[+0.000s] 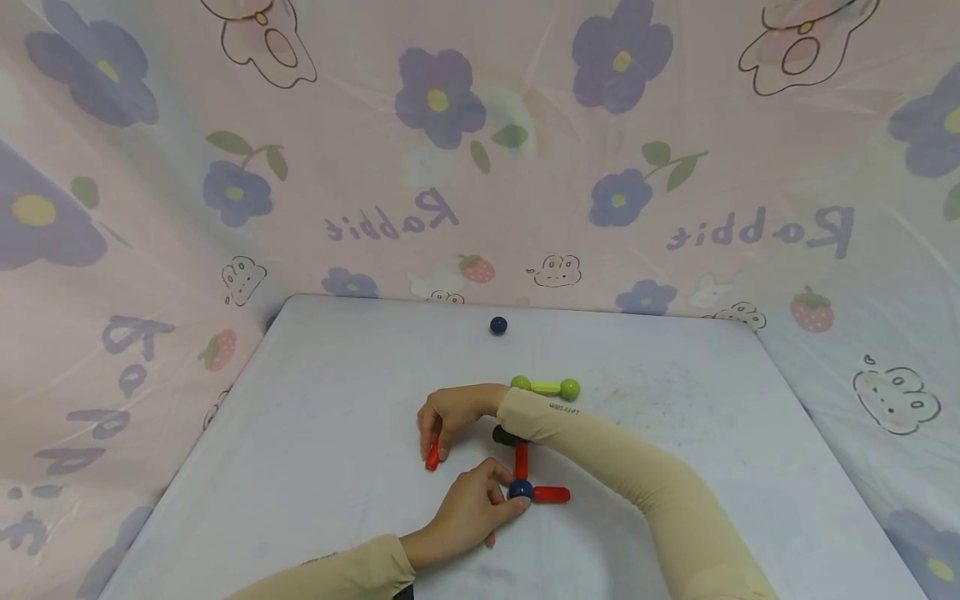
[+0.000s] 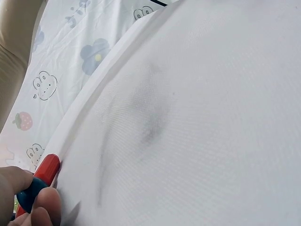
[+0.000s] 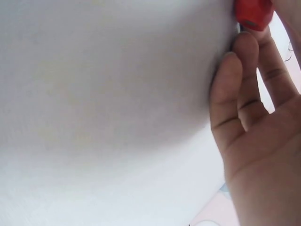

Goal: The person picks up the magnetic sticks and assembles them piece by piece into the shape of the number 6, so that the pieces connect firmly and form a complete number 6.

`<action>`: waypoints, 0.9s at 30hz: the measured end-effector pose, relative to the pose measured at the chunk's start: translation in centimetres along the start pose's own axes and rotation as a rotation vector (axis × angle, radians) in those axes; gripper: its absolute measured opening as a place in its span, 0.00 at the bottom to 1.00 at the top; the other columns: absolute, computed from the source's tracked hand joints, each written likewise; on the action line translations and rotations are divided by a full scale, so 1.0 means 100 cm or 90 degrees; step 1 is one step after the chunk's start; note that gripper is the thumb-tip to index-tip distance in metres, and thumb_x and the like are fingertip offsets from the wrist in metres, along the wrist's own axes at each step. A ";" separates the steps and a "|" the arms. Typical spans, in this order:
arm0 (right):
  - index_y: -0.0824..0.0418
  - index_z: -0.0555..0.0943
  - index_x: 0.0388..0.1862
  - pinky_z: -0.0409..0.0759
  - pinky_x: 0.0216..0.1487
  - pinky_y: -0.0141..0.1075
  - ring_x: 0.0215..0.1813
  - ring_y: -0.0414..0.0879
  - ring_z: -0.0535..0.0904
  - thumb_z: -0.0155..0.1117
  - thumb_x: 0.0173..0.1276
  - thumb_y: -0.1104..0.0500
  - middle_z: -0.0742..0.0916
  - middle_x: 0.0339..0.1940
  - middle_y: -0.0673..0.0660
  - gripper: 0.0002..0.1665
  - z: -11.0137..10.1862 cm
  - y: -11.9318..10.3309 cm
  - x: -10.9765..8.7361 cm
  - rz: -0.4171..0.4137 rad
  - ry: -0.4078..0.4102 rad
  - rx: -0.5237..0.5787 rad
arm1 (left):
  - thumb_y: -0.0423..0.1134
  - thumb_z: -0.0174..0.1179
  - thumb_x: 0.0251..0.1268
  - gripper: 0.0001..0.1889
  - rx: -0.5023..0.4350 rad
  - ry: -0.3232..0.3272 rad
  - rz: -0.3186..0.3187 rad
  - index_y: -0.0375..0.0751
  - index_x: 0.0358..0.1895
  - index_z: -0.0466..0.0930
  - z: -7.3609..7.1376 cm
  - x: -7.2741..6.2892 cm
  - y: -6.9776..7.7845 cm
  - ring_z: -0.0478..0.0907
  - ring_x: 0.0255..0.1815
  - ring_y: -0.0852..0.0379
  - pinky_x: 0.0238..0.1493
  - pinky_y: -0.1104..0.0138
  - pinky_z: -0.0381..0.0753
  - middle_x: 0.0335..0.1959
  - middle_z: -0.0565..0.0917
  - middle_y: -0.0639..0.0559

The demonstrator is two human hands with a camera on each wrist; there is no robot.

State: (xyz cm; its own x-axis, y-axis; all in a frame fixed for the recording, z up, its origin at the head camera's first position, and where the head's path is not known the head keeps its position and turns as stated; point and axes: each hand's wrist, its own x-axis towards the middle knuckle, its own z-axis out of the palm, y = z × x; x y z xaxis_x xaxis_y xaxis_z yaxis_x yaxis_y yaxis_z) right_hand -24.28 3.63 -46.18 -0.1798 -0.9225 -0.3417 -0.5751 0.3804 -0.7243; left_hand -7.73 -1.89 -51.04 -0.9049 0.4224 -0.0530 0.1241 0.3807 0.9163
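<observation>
My left hand (image 1: 468, 510) pinches a dark blue ball (image 1: 521, 490) between thumb and fingers. Two red rods (image 1: 552, 495) join that ball, one pointing right and the other toward the back. In the left wrist view, the blue ball (image 2: 31, 193) sits between the fingertips with a red rod (image 2: 47, 168) beyond it. Reaching across to the left, my right hand (image 1: 457, 412) grips a separate red rod (image 1: 432, 455) just above or on the table; its end (image 3: 254, 13) shows in the right wrist view. A dark piece (image 1: 507, 435) lies partly hidden under the right forearm.
Behind the right forearm lies a yellow-green rod with a green ball (image 1: 570, 389) at each end. Another dark blue ball (image 1: 498, 326) rests near the back edge of the white table (image 1: 337, 400). Printed curtains (image 1: 510, 167) hang behind and at both sides.
</observation>
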 end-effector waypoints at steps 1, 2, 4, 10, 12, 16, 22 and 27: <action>0.57 0.91 0.39 0.74 0.44 0.22 0.40 0.30 0.76 0.78 0.52 0.64 0.85 0.36 0.48 0.13 0.000 0.000 0.000 0.001 0.000 -0.001 | 0.52 0.68 0.62 0.20 0.000 -0.001 -0.001 0.45 0.47 0.74 0.000 0.000 0.000 0.72 0.06 0.65 0.28 0.75 0.73 0.16 0.79 0.59; 0.57 0.91 0.39 0.75 0.44 0.22 0.40 0.30 0.77 0.78 0.52 0.64 0.86 0.36 0.48 0.13 -0.001 0.000 0.000 0.002 0.001 -0.001 | 0.52 0.67 0.62 0.20 -0.001 -0.002 0.000 0.45 0.47 0.74 0.000 0.000 0.000 0.72 0.06 0.65 0.30 0.75 0.73 0.16 0.79 0.59; 0.56 0.91 0.39 0.76 0.44 0.23 0.40 0.31 0.78 0.78 0.52 0.64 0.87 0.37 0.47 0.13 -0.002 0.000 -0.001 0.007 0.005 0.000 | 0.53 0.67 0.62 0.20 -0.003 -0.005 0.000 0.45 0.47 0.74 -0.001 0.000 0.001 0.73 0.06 0.65 0.32 0.75 0.73 0.16 0.79 0.59; 0.53 0.91 0.39 0.78 0.45 0.23 0.41 0.31 0.80 0.78 0.53 0.63 0.87 0.37 0.45 0.13 -0.008 0.001 -0.004 0.028 0.012 0.003 | 0.53 0.67 0.62 0.20 -0.013 -0.010 -0.003 0.44 0.47 0.75 -0.003 0.000 0.002 0.73 0.06 0.64 0.33 0.75 0.74 0.17 0.79 0.59; 0.53 0.91 0.39 0.78 0.46 0.24 0.41 0.32 0.80 0.78 0.53 0.63 0.87 0.37 0.46 0.13 -0.009 0.001 -0.005 0.031 0.013 0.006 | 0.54 0.67 0.62 0.20 -0.013 -0.009 -0.006 0.44 0.47 0.75 -0.003 0.000 0.002 0.73 0.06 0.64 0.32 0.75 0.74 0.17 0.79 0.59; 0.52 0.91 0.39 0.79 0.46 0.24 0.41 0.32 0.81 0.78 0.53 0.63 0.87 0.38 0.46 0.13 -0.012 0.002 -0.010 0.026 0.028 0.007 | 0.53 0.67 0.62 0.20 -0.013 -0.008 -0.009 0.45 0.47 0.75 -0.002 0.000 0.002 0.73 0.06 0.64 0.31 0.75 0.74 0.17 0.79 0.59; 0.49 0.91 0.39 0.78 0.43 0.26 0.39 0.34 0.79 0.76 0.56 0.65 0.88 0.37 0.45 0.14 -0.018 0.002 -0.023 0.020 0.066 -0.022 | 0.52 0.68 0.61 0.20 -0.010 -0.006 -0.011 0.44 0.46 0.75 -0.002 0.000 0.002 0.73 0.06 0.64 0.34 0.76 0.73 0.16 0.79 0.58; 0.47 0.91 0.40 0.78 0.46 0.28 0.41 0.37 0.78 0.73 0.57 0.67 0.88 0.36 0.43 0.16 -0.025 0.002 -0.041 0.040 0.097 -0.033 | 0.53 0.68 0.61 0.20 -0.017 -0.013 -0.024 0.44 0.46 0.75 -0.003 0.000 0.003 0.73 0.06 0.63 0.30 0.74 0.73 0.17 0.79 0.58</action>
State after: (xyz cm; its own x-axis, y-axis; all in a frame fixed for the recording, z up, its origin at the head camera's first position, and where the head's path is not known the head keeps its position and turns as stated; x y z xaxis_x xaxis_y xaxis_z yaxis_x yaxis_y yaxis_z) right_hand -25.66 7.28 -43.43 -0.3342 -0.8975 -0.2877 -0.5983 0.4378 -0.6710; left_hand -7.86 -2.03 -50.67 -0.9001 0.4250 -0.0957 0.0787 0.3747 0.9238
